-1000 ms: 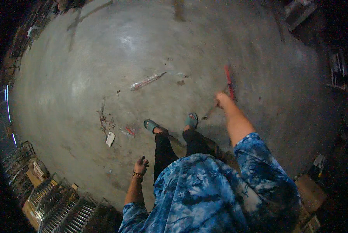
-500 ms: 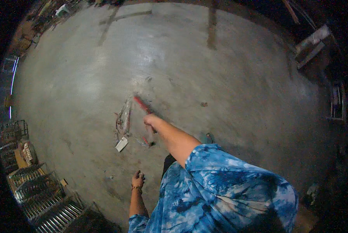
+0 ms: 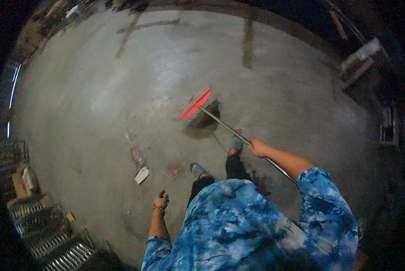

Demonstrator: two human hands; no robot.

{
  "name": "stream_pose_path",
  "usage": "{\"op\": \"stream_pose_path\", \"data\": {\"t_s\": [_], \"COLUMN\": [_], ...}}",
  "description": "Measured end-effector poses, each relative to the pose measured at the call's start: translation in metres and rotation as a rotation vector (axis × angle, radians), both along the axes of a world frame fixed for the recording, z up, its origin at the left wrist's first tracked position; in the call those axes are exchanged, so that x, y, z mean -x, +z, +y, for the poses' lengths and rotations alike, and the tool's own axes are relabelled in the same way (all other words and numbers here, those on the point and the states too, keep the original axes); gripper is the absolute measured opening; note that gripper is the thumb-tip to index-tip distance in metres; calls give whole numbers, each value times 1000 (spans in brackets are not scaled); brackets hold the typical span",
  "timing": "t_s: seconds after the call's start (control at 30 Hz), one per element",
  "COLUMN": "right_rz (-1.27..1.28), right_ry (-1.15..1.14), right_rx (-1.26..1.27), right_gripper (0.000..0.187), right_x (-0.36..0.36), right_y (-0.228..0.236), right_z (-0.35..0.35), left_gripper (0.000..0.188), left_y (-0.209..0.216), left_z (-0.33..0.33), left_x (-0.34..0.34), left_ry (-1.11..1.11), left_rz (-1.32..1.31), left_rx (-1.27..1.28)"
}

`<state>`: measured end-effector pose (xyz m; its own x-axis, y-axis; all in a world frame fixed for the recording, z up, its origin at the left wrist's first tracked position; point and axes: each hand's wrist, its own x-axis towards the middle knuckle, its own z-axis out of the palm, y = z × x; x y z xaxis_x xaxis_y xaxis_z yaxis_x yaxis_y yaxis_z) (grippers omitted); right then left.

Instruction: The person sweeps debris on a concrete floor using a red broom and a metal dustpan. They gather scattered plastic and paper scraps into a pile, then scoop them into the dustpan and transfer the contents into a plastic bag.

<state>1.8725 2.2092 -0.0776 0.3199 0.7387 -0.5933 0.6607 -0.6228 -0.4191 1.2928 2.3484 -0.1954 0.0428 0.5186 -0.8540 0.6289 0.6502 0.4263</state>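
Observation:
My right hand [image 3: 257,147] is closed round the thin metal handle [image 3: 225,124] of a broom. The broom's red head [image 3: 196,105] has dark bristles [image 3: 208,118] and hangs ahead of my feet; whether it touches the floor I cannot tell. My left hand [image 3: 162,199], with a beaded bracelet at the wrist, hangs low at my left side. Its fingers are curled, and what they hold, if anything, is too dark to make out. Ahead of it lies a strip of litter [image 3: 137,156] with a white rectangular piece [image 3: 142,175] at its near end. A small reddish scrap [image 3: 172,170] lies nearby.
My feet in greenish footwear [image 3: 197,170] stand on the grey concrete floor [image 3: 94,113]. Metal racks [image 3: 35,217] line the left edge. A pale box-like object [image 3: 363,61] stands at the far right, and clutter [image 3: 53,27] fills the far left.
My right hand has moved right with the broom, and its red head has swung to the right, away from the litter. Both my feet now show. My left hand has barely moved.

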Motion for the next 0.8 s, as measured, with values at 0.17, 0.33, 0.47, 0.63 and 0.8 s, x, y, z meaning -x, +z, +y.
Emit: {"op": "stream_pose_path", "data": {"t_s": [0.17,0.33,0.47,0.63,0.8], "right_rz": [-199,-440,-507,-348,-456], "right_ry": [-231,-208,-63,-160,-222], "right_rx": [526,731,876,1002,946], "right_gripper": [41,39,35,41,54], "right_x": [-166,-277,-348,-364,-318], "right_y": [25,60,22,-72,-109], "right_z": [-126,-148,-111,-51,-8], "left_gripper": [42,43,46,49,48], "left_y": [10,13,5,8,7], "left_z": [34,12,-18,-52,-69], "left_x": [-113,-172,-207,-225,-222], "left_ry": [30,-49,-155,-91,-86], "left_rz": [-146,-56,-10,-51,-31], "left_rx": [-88,26,10,32,48]}}
